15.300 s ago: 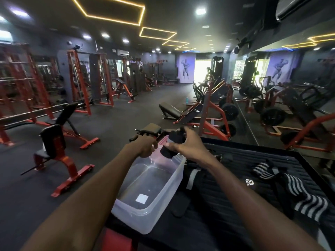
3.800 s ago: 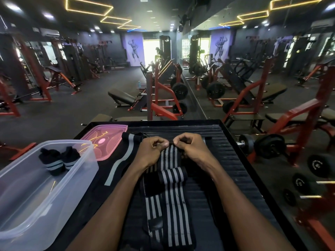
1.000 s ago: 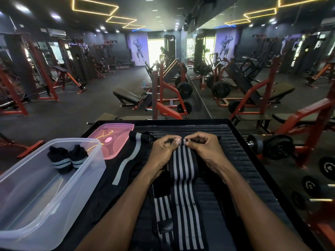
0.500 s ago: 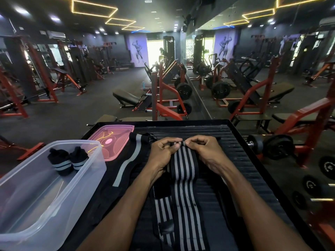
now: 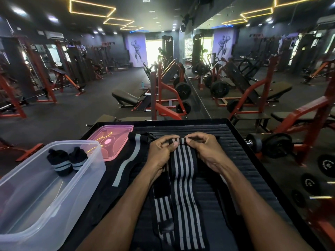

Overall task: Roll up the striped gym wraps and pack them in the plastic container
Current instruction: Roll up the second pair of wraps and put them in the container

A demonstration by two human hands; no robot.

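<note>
A black platform (image 5: 241, 160) carries everything. At its left edge a clear container (image 5: 45, 192) holds two rolled wraps (image 5: 66, 161). At centre, the far end of a striped wrap (image 5: 183, 171) is pinched by the left hand (image 5: 161, 151) and right hand (image 5: 204, 151).

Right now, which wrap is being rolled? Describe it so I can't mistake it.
On the black ribbed platform, look between the left hand and right hand. They pinch the far end of the striped wrap, which runs back toward the camera. Its neighbour, the black band, bears one grey stripe.
</note>
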